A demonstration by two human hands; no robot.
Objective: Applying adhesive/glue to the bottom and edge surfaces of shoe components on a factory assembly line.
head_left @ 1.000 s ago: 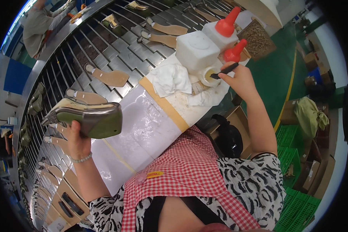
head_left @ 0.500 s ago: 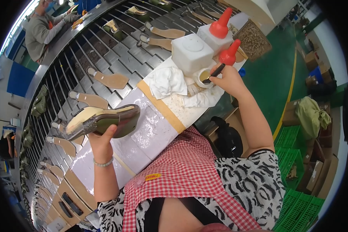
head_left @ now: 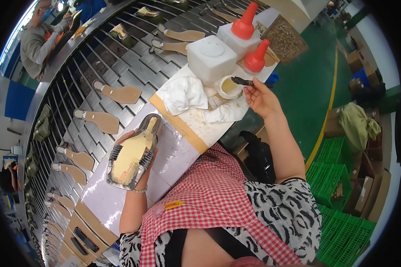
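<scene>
My left hand is wrapped round a shoe upper on its last, mostly from behind. The shoe's cream underside faces up, with dark pleated edges folded round it. My right hand pinches a small dark brush, its tip just above and beside the mouth of a white jar of pale yellowish liquid. Next to the jar are a crumpled white cloth, a square white plastic container and bottles with red nozzle caps.
The glossy, pale-covered work surface lies before me. Beyond it, a slatted metal conveyor carries several tan insoles and green shoe uppers. Another person stands across it. Green crates and cardboard boxes stand at the right.
The brush has come up out of the jar with my right hand. My left hand has turned the shoe from its side to underside up and brought it rightward, closer to me.
</scene>
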